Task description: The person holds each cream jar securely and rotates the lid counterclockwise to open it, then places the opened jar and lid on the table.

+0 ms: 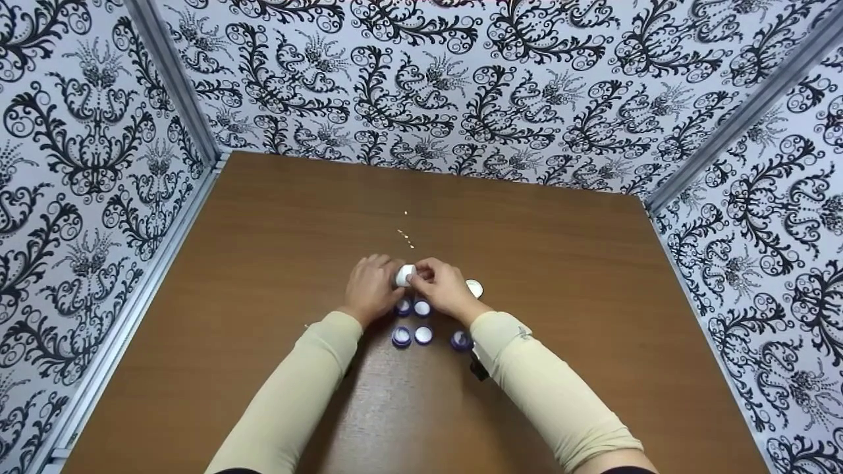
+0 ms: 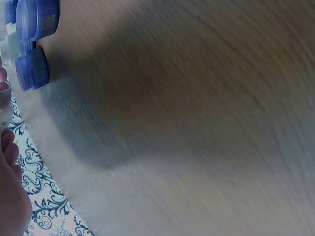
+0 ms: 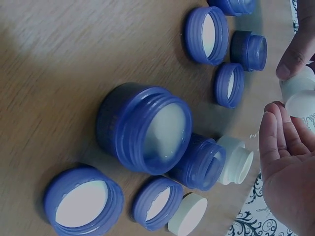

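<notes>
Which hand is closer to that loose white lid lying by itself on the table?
Right. The right hand sits just beside the white lid, its wrist almost touching it; the left hand is on the far side, beyond the right hand.

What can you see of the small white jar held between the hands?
The small white jar looks like matte plastic, short and round. It is lifted off the brown table, tilted on its side, above the purple jars. The left hand and right hand both pinch it with their fingertips. Whether it is capped cannot be told.
</notes>
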{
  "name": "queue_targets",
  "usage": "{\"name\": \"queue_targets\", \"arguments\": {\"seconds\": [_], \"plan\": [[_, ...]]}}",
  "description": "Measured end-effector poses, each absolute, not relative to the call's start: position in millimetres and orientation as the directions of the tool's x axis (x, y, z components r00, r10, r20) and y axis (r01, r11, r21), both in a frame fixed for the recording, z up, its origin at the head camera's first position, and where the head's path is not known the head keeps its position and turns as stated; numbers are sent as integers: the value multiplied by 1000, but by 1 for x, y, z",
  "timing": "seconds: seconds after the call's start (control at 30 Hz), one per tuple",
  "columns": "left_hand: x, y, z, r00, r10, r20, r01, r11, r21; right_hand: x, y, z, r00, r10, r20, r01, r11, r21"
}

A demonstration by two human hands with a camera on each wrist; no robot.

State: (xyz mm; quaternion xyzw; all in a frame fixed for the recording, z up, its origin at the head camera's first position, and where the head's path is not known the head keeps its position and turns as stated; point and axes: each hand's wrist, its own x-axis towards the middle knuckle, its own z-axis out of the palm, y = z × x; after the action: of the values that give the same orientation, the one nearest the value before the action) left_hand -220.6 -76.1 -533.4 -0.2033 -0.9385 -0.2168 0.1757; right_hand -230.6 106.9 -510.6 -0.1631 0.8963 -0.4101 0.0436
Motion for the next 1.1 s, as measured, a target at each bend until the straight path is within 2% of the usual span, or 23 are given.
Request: {"name": "queue_targets", "arguments": {"seconds": [0.67, 1.1], "plan": [[-222, -75, -536, -847, 314, 429, 469, 822, 325, -231, 107, -512, -930, -359, 79, -272, 526, -806], [-221, -75, -537, -824, 320, 468, 488, 820, 299, -230, 107, -512, -936, -348, 47, -256, 583, -771]]}}
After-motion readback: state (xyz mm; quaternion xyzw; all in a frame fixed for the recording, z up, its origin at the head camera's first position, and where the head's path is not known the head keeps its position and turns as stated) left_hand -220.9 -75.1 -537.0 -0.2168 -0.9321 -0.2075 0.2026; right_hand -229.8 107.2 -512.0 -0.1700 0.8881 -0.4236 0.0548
